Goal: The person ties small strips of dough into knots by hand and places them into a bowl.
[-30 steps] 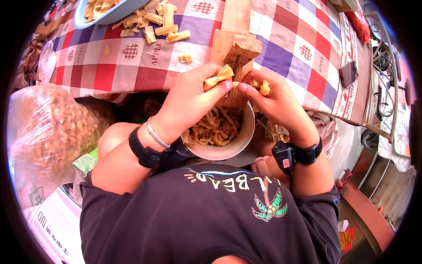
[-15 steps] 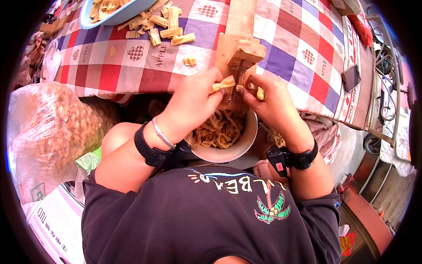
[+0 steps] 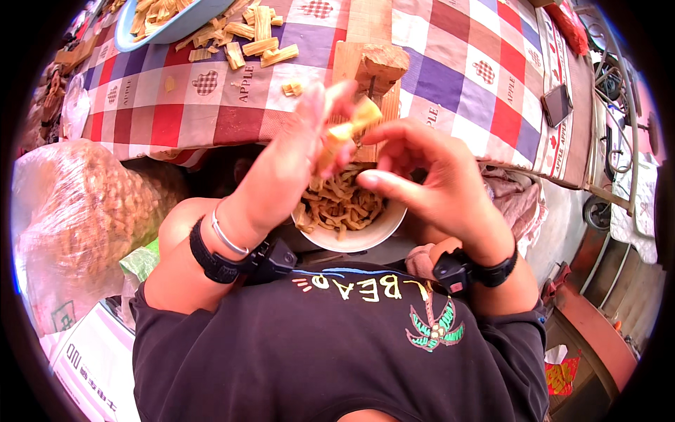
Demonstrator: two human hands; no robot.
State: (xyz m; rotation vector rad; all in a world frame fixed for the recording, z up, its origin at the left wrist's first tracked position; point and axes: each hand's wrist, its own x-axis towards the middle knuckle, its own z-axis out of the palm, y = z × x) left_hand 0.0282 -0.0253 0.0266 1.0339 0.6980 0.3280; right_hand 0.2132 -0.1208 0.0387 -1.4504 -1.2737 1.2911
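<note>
the left hand (image 3: 290, 162) grips blurred yellow strips (image 3: 367, 112) near the wooden block (image 3: 384, 62). the right hand (image 3: 444, 174), open and curved, hangs above the white bowl (image 3: 344, 246).

A black short-sleeved shirt (image 3: 330, 352) is worn, decorated with 1 green-and-brown palm tree (image 3: 437, 329), pale yellow lettering (image 3: 369, 287) and a blue line. 2 black wrist straps (image 3: 206, 257) are worn, both fitted with boxy black devices (image 3: 278, 258), the right marked with 1 reddish label (image 3: 457, 287). The left wrist is ringed by 1 pale bangle (image 3: 226, 238).
</note>
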